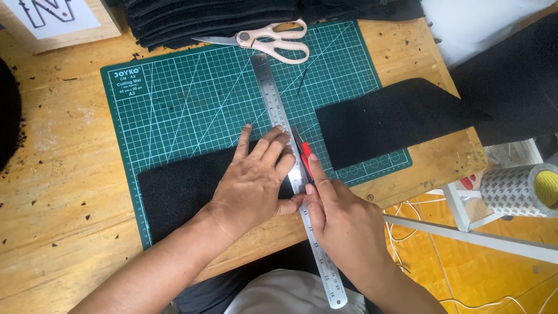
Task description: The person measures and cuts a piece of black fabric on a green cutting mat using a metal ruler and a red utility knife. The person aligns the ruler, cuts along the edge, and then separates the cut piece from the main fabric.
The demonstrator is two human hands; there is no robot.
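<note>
My left hand lies flat, fingers spread, pressing a steel ruler down onto a black foam sheet on the green cutting mat. My right hand grips a red utility knife, its blade against the ruler's right edge just past my left fingertips. The ruler runs from the mat's far edge down over the table's near edge. A second black foam piece lies to the right, apart from the cut line.
Beige-handled scissors rest at the mat's far edge beside a stack of black sheets. A tape roll sits on a white rack at the right. The wooden table ends just right of the mat.
</note>
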